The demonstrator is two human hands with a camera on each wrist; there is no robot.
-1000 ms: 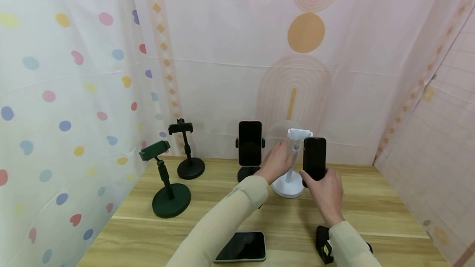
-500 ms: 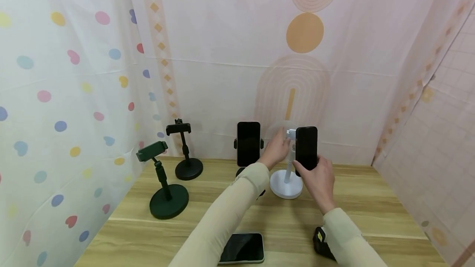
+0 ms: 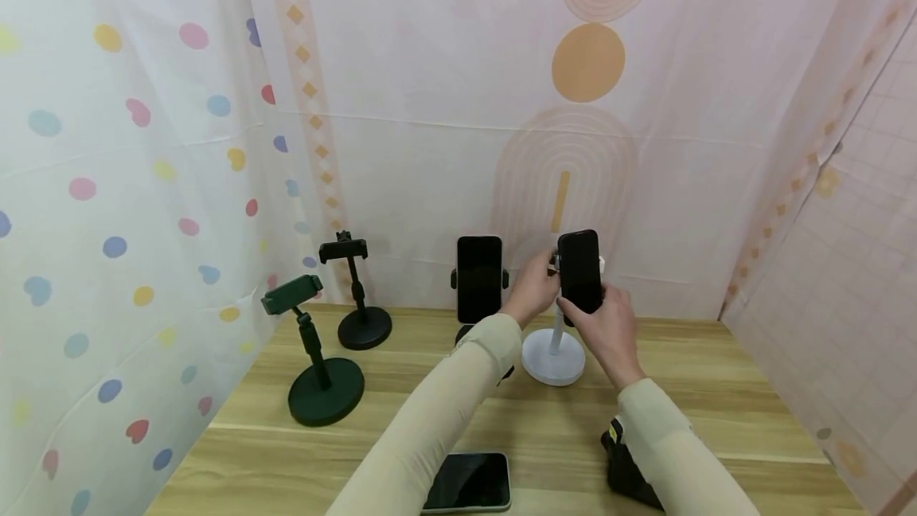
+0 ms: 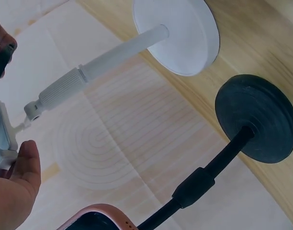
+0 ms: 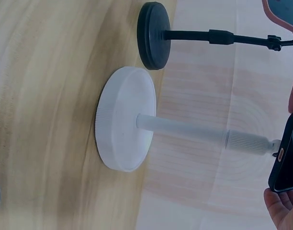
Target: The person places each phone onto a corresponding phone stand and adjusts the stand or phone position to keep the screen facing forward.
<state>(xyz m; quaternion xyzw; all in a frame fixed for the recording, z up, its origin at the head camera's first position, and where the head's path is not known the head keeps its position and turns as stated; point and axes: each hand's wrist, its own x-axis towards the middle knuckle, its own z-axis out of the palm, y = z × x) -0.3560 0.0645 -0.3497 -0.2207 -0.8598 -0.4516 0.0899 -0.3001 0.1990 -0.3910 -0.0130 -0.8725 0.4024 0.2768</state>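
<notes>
In the head view my right hand [image 3: 609, 331] grips a black smartphone [image 3: 580, 271] by its lower part, upright and slightly tilted. The phone stands in front of the clamp of a white phone stand [image 3: 553, 358] and hides most of it. My left hand [image 3: 532, 290] holds the clamp's left end. In the left wrist view, the fingers and thumb of that hand [image 4: 15, 196] pinch the white clamp [image 4: 4, 132], with the phone's dark edge [image 4: 2, 62] a little apart from it. The right wrist view has the phone [image 5: 287, 160] at its right edge.
Left of the white stand, a black stand carries another phone [image 3: 480, 279]. A green stand [image 3: 325, 391] and a black stand [image 3: 364, 327] hold nothing. Near the front lie a phone [image 3: 469, 481] and a black object [image 3: 626, 468] partly under my right sleeve. Curtains surround the wooden table [image 3: 716, 420].
My right hand has carried the phone up and left, from beside the white stand to in front of its clamp. My left hand has moved up from the stand's pole to the clamp.
</notes>
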